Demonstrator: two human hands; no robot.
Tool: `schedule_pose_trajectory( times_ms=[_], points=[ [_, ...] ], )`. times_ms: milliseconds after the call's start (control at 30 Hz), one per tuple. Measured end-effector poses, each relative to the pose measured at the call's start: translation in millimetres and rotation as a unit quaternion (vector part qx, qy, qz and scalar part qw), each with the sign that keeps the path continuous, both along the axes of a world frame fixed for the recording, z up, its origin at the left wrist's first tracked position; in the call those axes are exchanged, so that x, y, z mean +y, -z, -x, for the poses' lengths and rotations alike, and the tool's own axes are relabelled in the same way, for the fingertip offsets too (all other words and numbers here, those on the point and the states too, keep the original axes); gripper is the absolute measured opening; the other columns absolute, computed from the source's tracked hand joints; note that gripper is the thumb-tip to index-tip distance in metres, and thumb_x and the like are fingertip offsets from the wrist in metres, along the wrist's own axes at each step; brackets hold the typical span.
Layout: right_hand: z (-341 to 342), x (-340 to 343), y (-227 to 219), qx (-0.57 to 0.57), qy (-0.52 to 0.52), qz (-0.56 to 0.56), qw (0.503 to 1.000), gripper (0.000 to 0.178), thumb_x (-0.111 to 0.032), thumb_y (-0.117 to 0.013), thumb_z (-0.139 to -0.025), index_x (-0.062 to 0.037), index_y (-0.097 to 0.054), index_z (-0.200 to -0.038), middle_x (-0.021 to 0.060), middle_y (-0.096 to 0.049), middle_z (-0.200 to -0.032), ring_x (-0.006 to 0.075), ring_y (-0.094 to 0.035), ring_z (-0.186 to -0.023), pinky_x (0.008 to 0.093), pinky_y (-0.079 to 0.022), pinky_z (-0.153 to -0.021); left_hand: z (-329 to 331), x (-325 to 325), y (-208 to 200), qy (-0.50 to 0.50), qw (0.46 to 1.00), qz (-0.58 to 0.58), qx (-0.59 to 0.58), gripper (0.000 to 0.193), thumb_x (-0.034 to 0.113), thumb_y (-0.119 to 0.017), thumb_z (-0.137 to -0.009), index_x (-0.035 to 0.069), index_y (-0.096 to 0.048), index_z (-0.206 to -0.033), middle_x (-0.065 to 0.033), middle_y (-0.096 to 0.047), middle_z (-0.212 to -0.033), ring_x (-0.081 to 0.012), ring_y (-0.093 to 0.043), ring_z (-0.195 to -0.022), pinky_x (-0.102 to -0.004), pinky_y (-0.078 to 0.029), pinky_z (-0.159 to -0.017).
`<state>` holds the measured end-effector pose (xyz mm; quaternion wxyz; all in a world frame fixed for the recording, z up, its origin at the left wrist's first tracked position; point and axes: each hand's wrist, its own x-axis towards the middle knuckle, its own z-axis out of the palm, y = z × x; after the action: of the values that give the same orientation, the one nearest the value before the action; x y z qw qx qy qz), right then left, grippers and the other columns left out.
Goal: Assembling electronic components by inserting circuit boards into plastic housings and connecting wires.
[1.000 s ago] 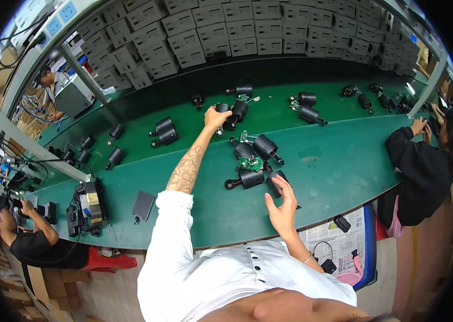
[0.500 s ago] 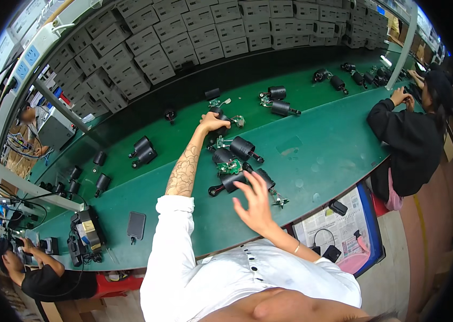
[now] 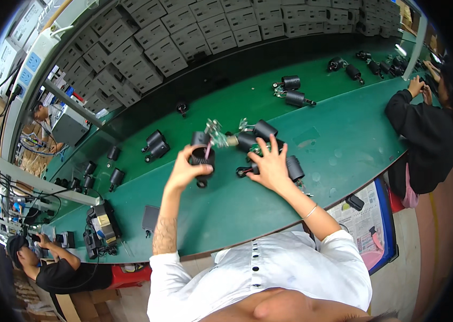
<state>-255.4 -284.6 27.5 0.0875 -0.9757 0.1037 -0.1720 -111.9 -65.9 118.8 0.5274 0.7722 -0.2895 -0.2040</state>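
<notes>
A green bench (image 3: pixel 339 134) stretches from side to side, its far strip brighter than its near one. Around the middle lie black cylinders (image 3: pixel 265 129) in a loose cluster (some partly covered). Toward the left end, near the front edge, sit a flat dark slab (image 3: pixel 150 218) and a heap of black devices (image 3: pixel 102 228). On the far strip rest a left pair of cylinders (image 3: pixel 156 145), a right pair (image 3: pixel 295 97) and, toward the far right corner, a scattered row (image 3: pixel 353 74).

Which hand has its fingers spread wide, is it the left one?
No, the right hand has its fingers spread over black cylindrical housings, while the left hand grips another housing.
</notes>
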Motion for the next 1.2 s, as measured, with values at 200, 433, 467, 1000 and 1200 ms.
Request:
schedule_pose_trajectory(
  times_ms=[200,433,467,1000,1200],
  points=[
    [9,-35,0,0.009,0.036,0.014,0.999,0.065,-0.043,-0.077,-0.067,-0.0267,-0.056,-0.126,0.0141,-0.036,-0.144,0.045,-0.032,-0.134,0.0722,-0.029,-0.099,80,12,54,-0.054,0.998,-0.033,-0.016,0.063,0.014,-0.084,-0.05,0.006,-0.068,-0.111,-0.0226,-0.043,-0.132,-0.0387,-0.047,-0.117,-0.0434,-0.04,-0.102],
    [25,-76,-3,0.001,0.11,-0.011,0.994,0.069,-0.035,-0.079,-0.068,-0.0272,-0.054,-0.131,0.0152,-0.032,-0.149,0.0447,-0.028,-0.137,0.0728,-0.029,-0.099,116,-49,78,0.005,0.992,-0.063,-0.114,0.063,0.02,-0.086,-0.049,0.01,-0.069,-0.109,-0.0282,-0.029,-0.144,-0.0458,-0.029,-0.133,-0.047,-0.032,-0.109],
    [27,-77,-4,0.004,0.108,-0.008,0.994,0.069,-0.035,-0.079,-0.068,-0.0272,-0.054,-0.131,0.0152,-0.032,-0.149,0.0447,-0.028,-0.137,0.0728,-0.029,-0.099,119,-57,81,0.003,0.992,-0.06,-0.11,0.063,0.02,-0.086,-0.049,0.01,-0.069,-0.109,-0.0282,-0.029,-0.144,-0.0458,-0.029,-0.133,-0.047,-0.032,-0.109],
    [-122,-150,-12,-0.104,-0.052,-0.118,0.986,0.041,-0.011,-0.069,-0.076,-0.0067,-0.061,-0.116,0.0202,-0.056,-0.122,0.0372,-0.053,-0.114,0.0445,-0.047,-0.093,133,-55,61,0.021,0.969,0.241,0.059,0.061,0.011,-0.085,-0.052,0.004,-0.067,-0.11,-0.0183,-0.047,-0.138,-0.0325,-0.046,-0.124,-0.0413,-0.036,-0.105],
    [-165,-159,-5,0.087,0.068,0.095,0.989,0.039,-0.006,-0.069,-0.073,-0.0032,-0.059,-0.11,0.0213,-0.06,-0.108,0.0394,-0.057,-0.101,0.046,-0.051,-0.086,143,1,43,0.011,0.959,0.281,0.043,0.061,0.005,-0.082,-0.053,0.001,-0.064,-0.111,-0.0156,-0.056,-0.125,-0.0283,-0.056,-0.112,-0.0383,-0.04,-0.1]
  ],
)
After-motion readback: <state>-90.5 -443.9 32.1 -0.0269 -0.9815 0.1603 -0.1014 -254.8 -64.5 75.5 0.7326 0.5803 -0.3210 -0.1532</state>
